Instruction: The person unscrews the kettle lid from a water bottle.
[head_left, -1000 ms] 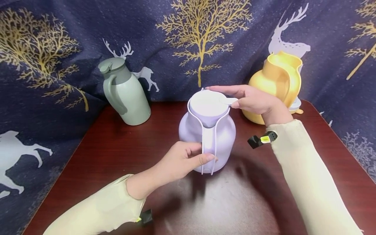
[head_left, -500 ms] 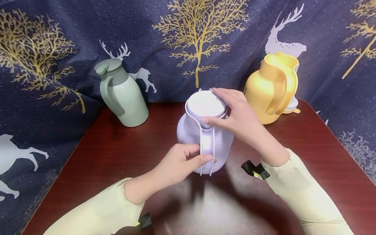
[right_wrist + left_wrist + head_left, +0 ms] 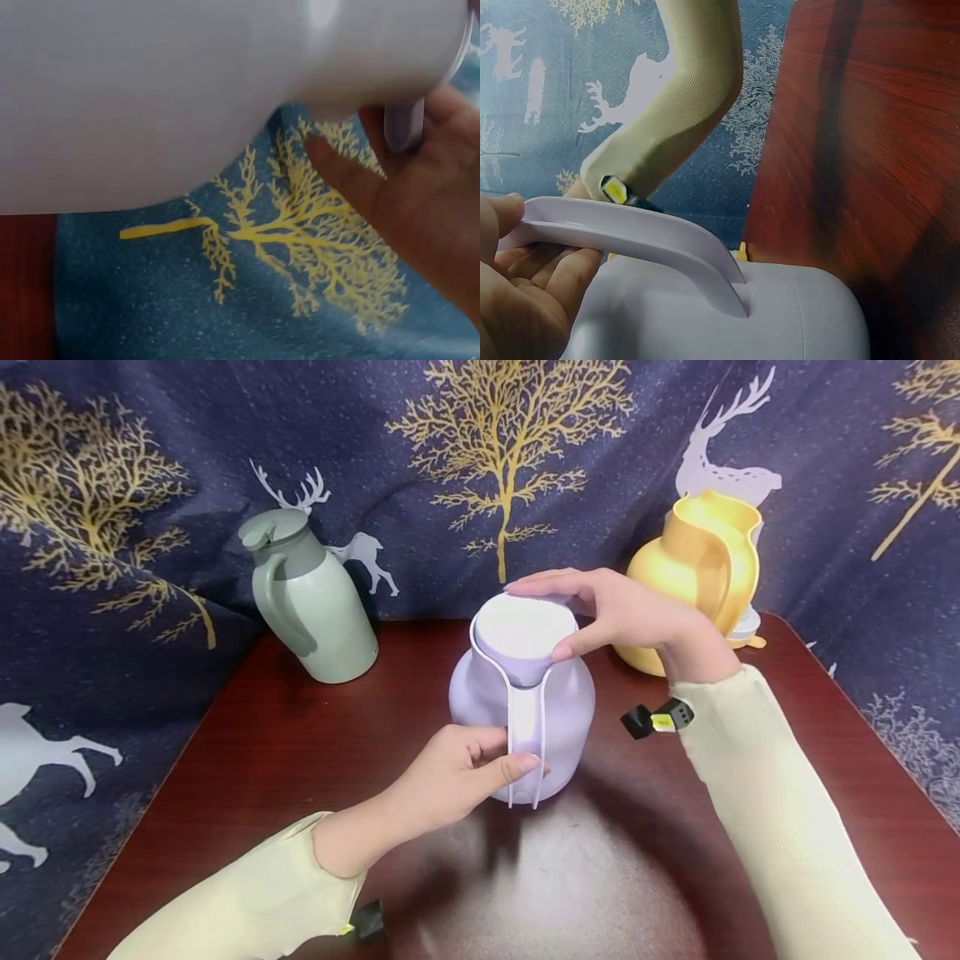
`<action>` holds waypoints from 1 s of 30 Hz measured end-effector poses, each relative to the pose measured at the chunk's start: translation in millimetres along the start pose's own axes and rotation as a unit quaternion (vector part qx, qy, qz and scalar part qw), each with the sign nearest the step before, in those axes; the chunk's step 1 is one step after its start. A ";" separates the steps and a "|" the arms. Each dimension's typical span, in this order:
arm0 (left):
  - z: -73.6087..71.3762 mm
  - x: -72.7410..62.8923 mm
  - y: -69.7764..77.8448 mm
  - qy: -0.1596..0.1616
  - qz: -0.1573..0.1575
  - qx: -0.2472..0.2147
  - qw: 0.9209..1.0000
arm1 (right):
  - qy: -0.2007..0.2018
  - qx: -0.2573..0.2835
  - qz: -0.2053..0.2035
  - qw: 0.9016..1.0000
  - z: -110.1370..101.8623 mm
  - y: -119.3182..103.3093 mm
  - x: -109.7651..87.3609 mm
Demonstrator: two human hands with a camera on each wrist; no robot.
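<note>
A lilac vacuum jug point(image 3: 483, 697) stands on the table with its handle point(image 3: 525, 714) toward me. My left hand point(image 3: 442, 785) grips the lower handle, thumb across the front and fingers behind; the left wrist view also shows this handle point(image 3: 641, 232). In the jug's mouth sits a pale round lid point(image 3: 525, 625). My right hand point(image 3: 626, 610) spans the lid from the right, fingertips at its far rim and thumb at its near right edge. A small lilac tab point(image 3: 405, 126) sticks out between thumb and fingers in the right wrist view.
A green jug point(image 3: 322, 610) stands at the back left. At the back right is a yellow jug point(image 3: 697, 564) without a lid on its mouth; a white and yellow piece point(image 3: 746, 628) lies beside it. A dark patterned cloth point(image 3: 420, 485) hangs behind the table point(image 3: 315, 743).
My right hand swung round to the near side of the lid, thumb over the handle top, then back to the right and far rim. The left hand kept its grip.
</note>
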State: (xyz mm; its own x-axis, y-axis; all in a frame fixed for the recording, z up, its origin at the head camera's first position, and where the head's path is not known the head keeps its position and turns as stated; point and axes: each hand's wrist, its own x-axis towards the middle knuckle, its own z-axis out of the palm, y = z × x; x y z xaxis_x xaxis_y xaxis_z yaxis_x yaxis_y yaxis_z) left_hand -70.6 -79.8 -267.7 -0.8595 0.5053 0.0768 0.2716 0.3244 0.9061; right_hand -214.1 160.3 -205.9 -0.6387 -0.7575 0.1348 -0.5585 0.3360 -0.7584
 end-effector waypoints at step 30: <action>4.3 0.8 -1.8 0.005 -0.006 -0.015 1.000 | 0.308 -0.126 0.098 0.938 67.8 -36.2 -35.8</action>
State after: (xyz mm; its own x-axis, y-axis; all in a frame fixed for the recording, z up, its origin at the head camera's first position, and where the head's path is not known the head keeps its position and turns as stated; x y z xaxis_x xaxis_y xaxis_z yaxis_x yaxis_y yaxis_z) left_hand -69.9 -76.5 -271.1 -0.8673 0.4930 0.0696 0.2478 0.3061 0.9192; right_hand -135.1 137.3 -226.5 -0.8838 -0.2253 0.4102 -0.4554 0.6155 -0.6433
